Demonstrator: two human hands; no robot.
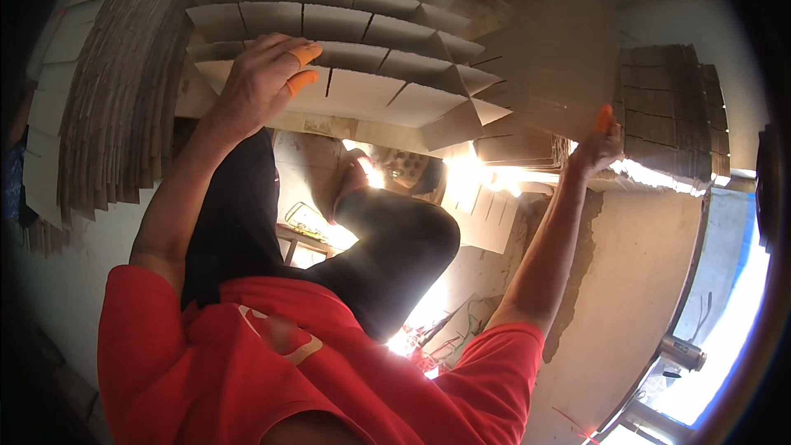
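From where I stand, the person's left hand [262, 78] is at the near side of a slotted cardboard partition grid [367, 92], by the strip closest to the body. Its fingers are curved, the thumb and forefinger in orange finger cots [305, 53] and parted, and I see nothing pinched between them; whether they touch the cardboard I cannot tell.

Off to the right, the right hand [600, 150] pinches a cardboard sheet [568, 53] by its lower right corner, an orange-capped fingertip pressed on the face. The sheet is blurred, up beside the grid's right end and in front of a cardboard stack [667, 111]. A taller stack of slotted cardboard [124, 86] leans along the left, and a loose slotted piece [490, 218] lies lower down, past the bent knee.

What worries me is that one-corner grip: the sheet could swing or bend and knock the grid's thin strips askew, since nothing I can see braces them at that end. If its slots met the strips off line, the cardboard could crease or tear. Harsh glare below the grid could also make those narrow slots hard to judge.
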